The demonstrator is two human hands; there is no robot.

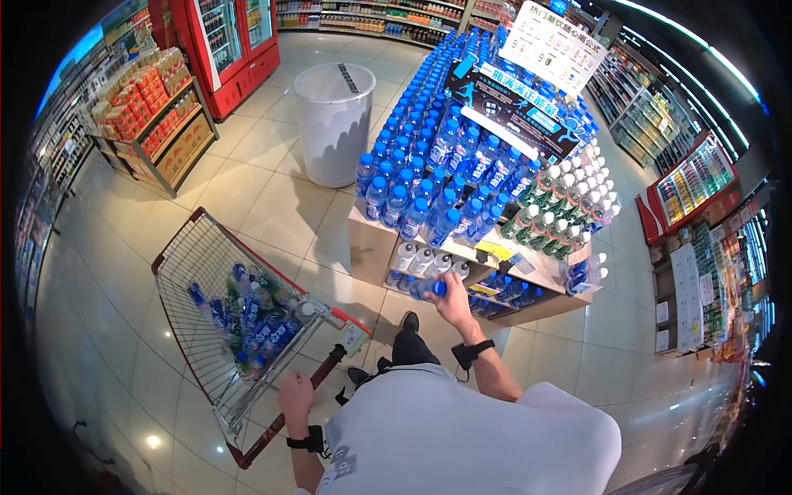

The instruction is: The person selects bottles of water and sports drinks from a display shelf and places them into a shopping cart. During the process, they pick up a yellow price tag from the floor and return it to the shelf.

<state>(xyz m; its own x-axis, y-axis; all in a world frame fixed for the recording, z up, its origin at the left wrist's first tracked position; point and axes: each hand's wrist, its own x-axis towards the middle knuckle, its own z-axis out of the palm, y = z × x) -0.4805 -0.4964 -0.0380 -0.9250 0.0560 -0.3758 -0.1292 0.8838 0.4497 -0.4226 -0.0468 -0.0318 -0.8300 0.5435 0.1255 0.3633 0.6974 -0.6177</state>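
Pointing toward cart (199, 214), bottle (427, 288) is pinched near cap (440, 288) by right hand (454, 303); left hand (295, 394) by handle (327, 365), grip unclear.

Blue-capped bottles (415, 216), red-framed fridge (216, 49), white bin (335, 132)

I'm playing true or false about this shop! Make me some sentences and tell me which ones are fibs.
1. The right hand is holding a blue-capped bottle. True.
2. The shopping cart is empty. False: bottles lie in the cart.
3. A big white bin stands on the floor. True.
4. The tall fridge is green. False: the tall fridge is red.
5. All bottles on the display have blue caps. False: some have white caps.
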